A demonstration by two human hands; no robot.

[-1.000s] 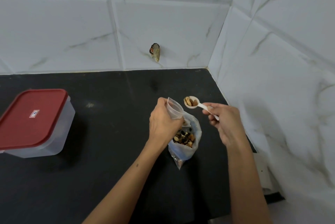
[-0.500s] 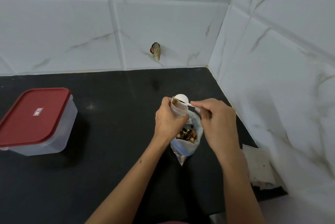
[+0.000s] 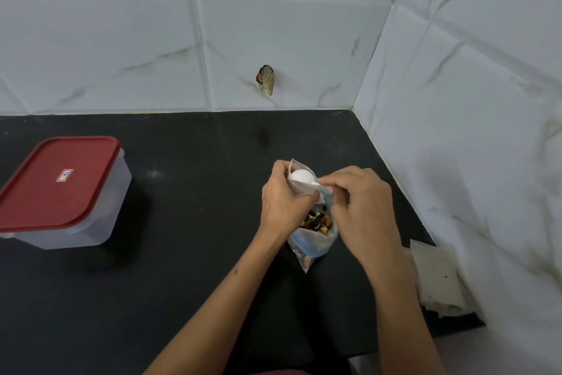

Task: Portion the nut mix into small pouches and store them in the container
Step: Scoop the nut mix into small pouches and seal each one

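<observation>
Mid-portioning: my left hand [image 3: 284, 197] is closed around a small clear pouch [image 3: 299, 181], fingers [image 3: 281, 166] wrapped round its body so the mouth stays open and pointing up. My right hand [image 3: 363, 204] pinches the handle of a white spoon [image 3: 299, 176], tipped bowl-down over the pouch mouth, its back facing me. That's the dump position; I can't see whether any nuts are left in the bowl. I hold the pouch directly above the big clear bag of nut mix [image 3: 316, 227], which sits on the black bench [image 3: 197, 253] just below and between my two hands. That looks deliberate: spills should drop back into the supply bag rather than onto the bench, and the spoon's trip from bag to pouch stays short. The bag's mouth is open toward me, nuts showing inside. How full the pouch is, can't tell, my fingers cover it. The container [image 3: 65, 192] is well off to the left of my left hand, red lid [image 3: 57, 181] on, so nothing can go in until I open it; no filled pouches visible anywhere on the bench. A flat pale stack [image 3: 438, 277] lies at the bench edge to the right of my right hand, possibly spare pouches or paper, not clear. Judging by this, the task is at an early stage. Risk now is the thin pouch mouth folding shut under the spoon, so my left-hand grip needs to stay firm near the rim.
</observation>
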